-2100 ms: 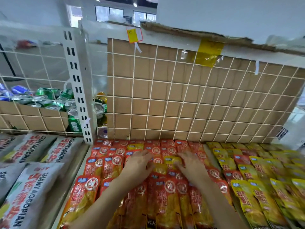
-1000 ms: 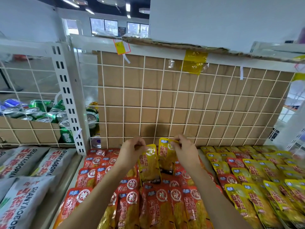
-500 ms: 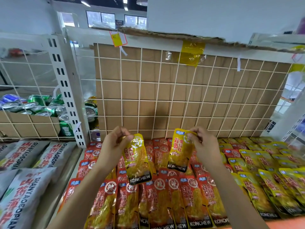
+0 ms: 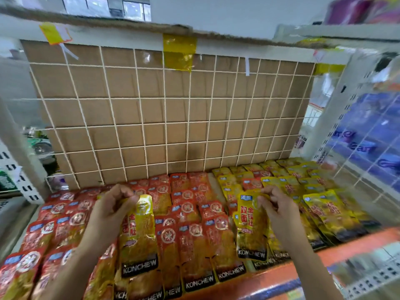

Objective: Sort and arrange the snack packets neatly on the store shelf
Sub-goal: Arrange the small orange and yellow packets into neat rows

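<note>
My left hand (image 4: 108, 211) pinches the top of a yellow snack packet (image 4: 138, 239) that hangs above the red packets (image 4: 190, 213) laid in rows on the left half of the shelf. Over the seam between red and yellow stock, my right hand (image 4: 279, 211) pinches the top corner of a second yellow packet (image 4: 251, 230). Yellow packets (image 4: 320, 206) fill the right half of the shelf, with a red one (image 4: 251, 184) lying among them near the back.
A wire grid backed with brown cardboard (image 4: 168, 118) closes the back of the shelf. An orange shelf lip (image 4: 324, 254) runs along the front right. A white upright (image 4: 19, 148) stands at the left, and blue goods (image 4: 368, 144) show behind a mesh at the right.
Both hands lifted a yellow packet each out of the red pile. Since half a second ago they have carried the packets rightward, the right one reaching the yellow section. The view has swung right.
</note>
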{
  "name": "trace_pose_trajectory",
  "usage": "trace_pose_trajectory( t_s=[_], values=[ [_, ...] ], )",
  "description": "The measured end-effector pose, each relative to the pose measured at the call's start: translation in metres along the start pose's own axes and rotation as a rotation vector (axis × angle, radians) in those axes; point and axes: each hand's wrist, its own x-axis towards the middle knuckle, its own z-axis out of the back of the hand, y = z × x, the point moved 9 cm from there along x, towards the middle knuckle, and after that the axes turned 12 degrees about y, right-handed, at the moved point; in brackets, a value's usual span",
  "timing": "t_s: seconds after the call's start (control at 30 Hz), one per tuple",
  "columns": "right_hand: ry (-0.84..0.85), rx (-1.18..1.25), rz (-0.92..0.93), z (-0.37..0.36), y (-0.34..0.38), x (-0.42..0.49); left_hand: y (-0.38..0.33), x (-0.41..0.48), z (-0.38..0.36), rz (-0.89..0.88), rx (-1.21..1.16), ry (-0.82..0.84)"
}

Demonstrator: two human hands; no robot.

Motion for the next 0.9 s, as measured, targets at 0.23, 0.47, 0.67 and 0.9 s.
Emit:
trace_pose_trajectory(
  t_s=[0.23,0.47,0.67,0.9],
  values=[
    [-0.034,-0.03,-0.056,0.065,-0.066,-0.006,0.002,0.018,-0.055,0.08,-0.068,-0.024],
    [-0.054,-0.046,-0.073,0.115,-0.121,0.007,-0.024,0.044,-0.136,0.061,-0.004,0.026],
    [0.0,-0.013,-0.015,0.141,-0.135,0.023,-0.027,0.058,-0.201,0.122,-0.016,0.065],
    [0.11,0.004,-0.005,0.133,-0.152,0.043,-0.035,0.067,-0.265,0.178,0.002,0.138]
  ],
)
